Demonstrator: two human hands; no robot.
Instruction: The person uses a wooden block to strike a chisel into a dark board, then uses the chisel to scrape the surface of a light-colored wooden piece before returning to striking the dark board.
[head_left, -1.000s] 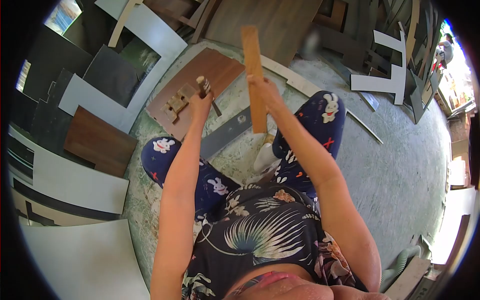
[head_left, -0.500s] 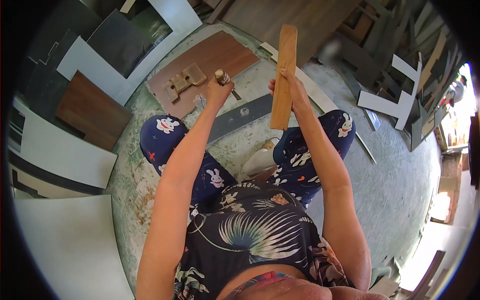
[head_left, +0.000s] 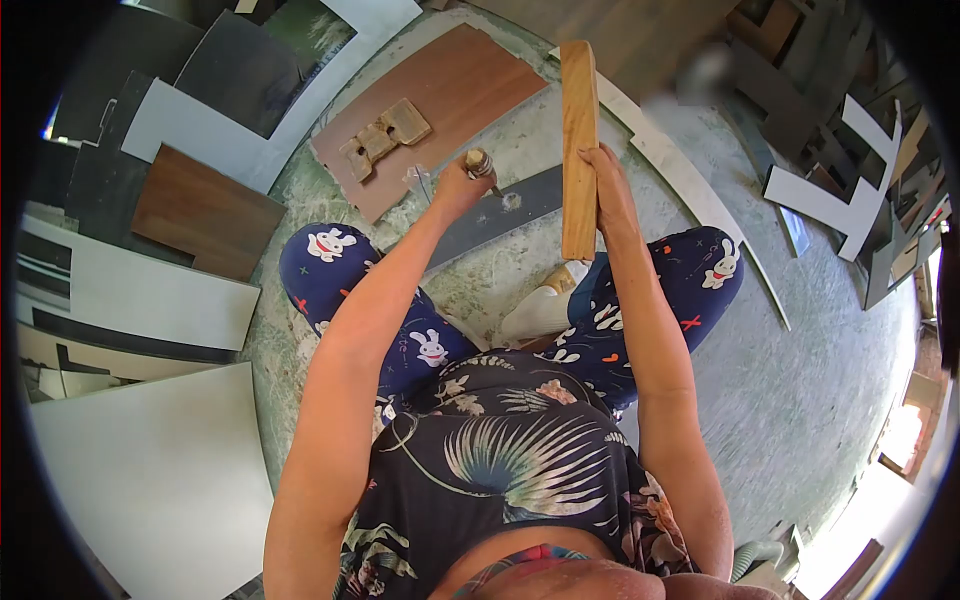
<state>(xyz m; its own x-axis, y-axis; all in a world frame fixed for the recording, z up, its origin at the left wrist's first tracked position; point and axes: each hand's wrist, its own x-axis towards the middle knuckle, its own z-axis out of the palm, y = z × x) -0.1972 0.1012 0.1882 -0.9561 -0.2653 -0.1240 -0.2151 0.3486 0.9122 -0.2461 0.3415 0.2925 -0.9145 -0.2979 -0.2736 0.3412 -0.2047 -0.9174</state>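
My left hand (head_left: 463, 190) is closed round the handle of a chisel (head_left: 480, 165). The chisel's pale round butt points up toward me, and its narrow dark blade slants down over a dark grey board (head_left: 465, 232) on the floor. Pale scuffed spots mark that board near the blade; whether they touch cannot be made out. In my right hand (head_left: 612, 190) is a long flat wooden bar (head_left: 578, 150), gripped by its right edge, thumb on the near face. The bar stands apart from the chisel, to its right.
A worn notched wooden block (head_left: 385, 140) lies on a brown panel (head_left: 470, 75) beyond my left hand. Cut panels (head_left: 215, 195) lean along the left. More offcuts (head_left: 830, 195) are piled at the right, and a long white strip (head_left: 690, 185) lies on the floor.
My left hand and the chisel have shifted right, closer to the wooden bar, and the blade now shows more. My right hand's fingers have shifted on the bar. The whole view has turned slightly.
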